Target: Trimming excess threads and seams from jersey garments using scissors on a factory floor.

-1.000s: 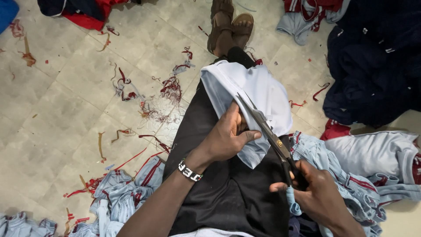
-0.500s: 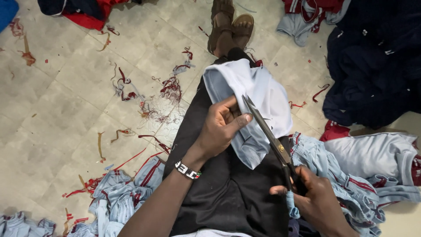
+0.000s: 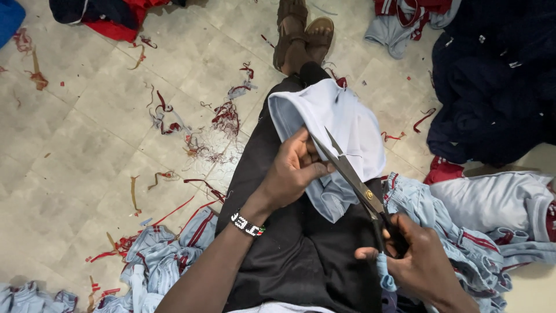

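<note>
Red thread scraps (image 3: 223,119) and strips of trimmed cloth are lying scattered over the pale tiled floor (image 3: 75,139). A heap of dark navy garments (image 3: 498,81) is piling up at the upper right, with a red-and-pale-blue bundle (image 3: 405,20) sitting just beside it at the top edge. Light blue clothes with red stripes (image 3: 168,261) are spreading across the lower left — more of the same are bunching at the lower right (image 3: 480,232). A red-and-dark garment (image 3: 110,17) is resting at the top left. Brown sandals (image 3: 304,32) are showing at the top centre — one crossing the other.
</note>
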